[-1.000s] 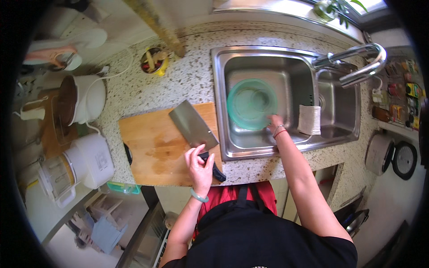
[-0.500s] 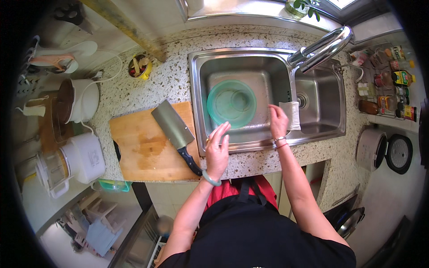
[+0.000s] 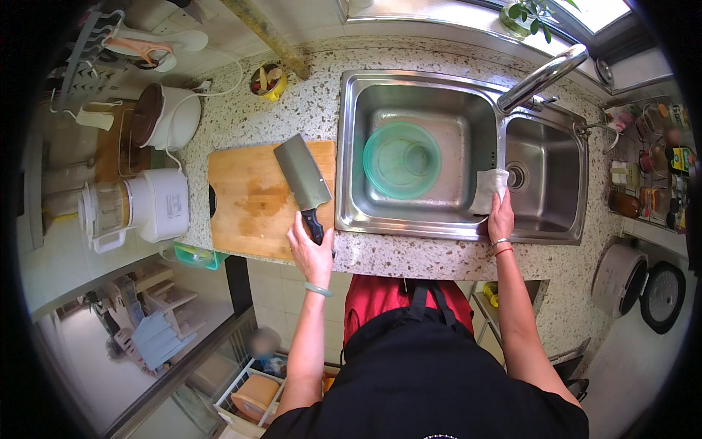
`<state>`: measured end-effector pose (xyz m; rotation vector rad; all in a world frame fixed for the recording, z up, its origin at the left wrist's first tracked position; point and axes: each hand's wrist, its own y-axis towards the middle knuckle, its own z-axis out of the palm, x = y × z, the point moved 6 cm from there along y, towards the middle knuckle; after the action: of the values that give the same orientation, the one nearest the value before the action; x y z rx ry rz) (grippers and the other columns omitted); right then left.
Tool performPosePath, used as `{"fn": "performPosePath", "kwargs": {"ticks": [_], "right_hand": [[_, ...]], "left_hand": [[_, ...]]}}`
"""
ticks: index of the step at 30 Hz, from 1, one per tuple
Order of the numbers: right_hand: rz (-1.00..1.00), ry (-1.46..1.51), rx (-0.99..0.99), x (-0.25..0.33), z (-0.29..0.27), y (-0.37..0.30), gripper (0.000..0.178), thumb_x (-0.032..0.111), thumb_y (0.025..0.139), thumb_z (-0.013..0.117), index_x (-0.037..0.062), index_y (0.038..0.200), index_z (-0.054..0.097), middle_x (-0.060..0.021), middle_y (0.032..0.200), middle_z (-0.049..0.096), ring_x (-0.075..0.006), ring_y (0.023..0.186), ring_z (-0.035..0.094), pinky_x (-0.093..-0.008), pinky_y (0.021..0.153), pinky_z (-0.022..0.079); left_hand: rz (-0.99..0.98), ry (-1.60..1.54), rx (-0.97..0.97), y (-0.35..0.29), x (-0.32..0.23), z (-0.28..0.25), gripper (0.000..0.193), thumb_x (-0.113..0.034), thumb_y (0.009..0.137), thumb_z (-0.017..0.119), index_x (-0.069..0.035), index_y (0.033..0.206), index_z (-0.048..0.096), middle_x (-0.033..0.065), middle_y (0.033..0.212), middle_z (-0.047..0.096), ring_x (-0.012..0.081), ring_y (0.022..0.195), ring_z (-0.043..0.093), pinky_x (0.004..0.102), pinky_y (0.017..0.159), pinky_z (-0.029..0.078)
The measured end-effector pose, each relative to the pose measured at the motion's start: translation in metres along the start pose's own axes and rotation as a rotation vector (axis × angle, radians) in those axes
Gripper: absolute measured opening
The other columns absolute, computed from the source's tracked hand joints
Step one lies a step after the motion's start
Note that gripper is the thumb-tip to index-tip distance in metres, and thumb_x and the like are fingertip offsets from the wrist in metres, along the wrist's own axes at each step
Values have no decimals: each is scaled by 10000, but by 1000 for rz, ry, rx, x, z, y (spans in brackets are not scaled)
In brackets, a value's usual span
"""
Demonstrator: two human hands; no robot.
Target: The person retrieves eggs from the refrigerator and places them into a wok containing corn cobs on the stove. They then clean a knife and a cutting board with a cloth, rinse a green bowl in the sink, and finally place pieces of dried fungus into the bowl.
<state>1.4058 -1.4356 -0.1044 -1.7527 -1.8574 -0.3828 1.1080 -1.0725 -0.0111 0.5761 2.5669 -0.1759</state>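
My left hand (image 3: pixel 311 254) is around the black handle of a cleaver (image 3: pixel 301 170), thumb on one side and fingers on the other. The cleaver's broad blade lies flat on a wooden cutting board (image 3: pixel 245 208), left of the sink. My right hand (image 3: pixel 501 219) grips the lower end of a pale folded cloth (image 3: pixel 488 192), which hangs over the divider between the two sink basins. In the larger basin sits a translucent green bowl (image 3: pixel 380 179) with a smaller round shape inside it.
A chrome faucet (image 3: pixel 545 77) arches over the steel sink (image 3: pixel 468 233). A yellow cup (image 3: pixel 278 89) with bits in it stands behind the board. White appliances (image 3: pixel 162 205) line the left side. Seasoning bottles (image 3: pixel 627 201) fill a rack at the right, above a rice cooker (image 3: pixel 616 274).
My left hand has moved left and down from the sink's near edge to the cleaver's handle. My right hand has moved right and taken hold of the cloth. The view has shifted.
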Motion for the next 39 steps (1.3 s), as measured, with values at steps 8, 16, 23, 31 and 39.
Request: {"fn": "performPosePath", "kwargs": {"ticks": [8, 16, 23, 31, 39], "right_hand": [[-3, 276, -179, -5, -16, 2, 258, 174, 958, 477, 30, 1152, 566, -219, 989, 640, -381, 923, 620, -415, 766, 474], [182, 396, -298, -30, -31, 7, 295, 229, 955, 509, -20, 1091, 587, -156, 929, 656, -254, 796, 604, -383, 743, 472], [259, 1145, -37, 41, -68, -6, 342, 258, 972, 531, 14, 1202, 599, 0, 1024, 614, -88, 895, 557, -251, 786, 470], [-651, 498, 205, 184, -88, -80, 272, 75, 796, 662, 138, 1059, 686, -55, 1171, 584, -224, 1090, 526, -349, 915, 409], [-721, 292, 101, 171, -63, -80, 244, 102, 748, 698, 190, 975, 703, -36, 942, 571, -231, 901, 508, -399, 849, 387]], "left_hand": [[-201, -209, 95, 3, 33, 23, 752, -77, 707, 713, -29, 1369, 360, 108, 957, 549, 243, 879, 573, 388, 802, 477], [-509, -971, 441, 7, 10, 29, 232, -113, 890, 585, -47, 1084, 476, 20, 682, 522, 107, 522, 519, 271, 499, 496], [-400, -1019, 671, -34, -61, 19, 169, -130, 934, 568, -84, 1027, 434, 16, 688, 508, 71, 465, 457, 231, 380, 419], [-418, -974, 1018, -97, -148, 52, 183, -147, 922, 595, -59, 1032, 478, -6, 643, 467, 67, 425, 431, 226, 369, 399], [-407, -951, 1149, -113, -166, 48, 204, -123, 932, 573, -62, 1075, 441, -11, 677, 457, 48, 418, 411, 220, 366, 404]]}}
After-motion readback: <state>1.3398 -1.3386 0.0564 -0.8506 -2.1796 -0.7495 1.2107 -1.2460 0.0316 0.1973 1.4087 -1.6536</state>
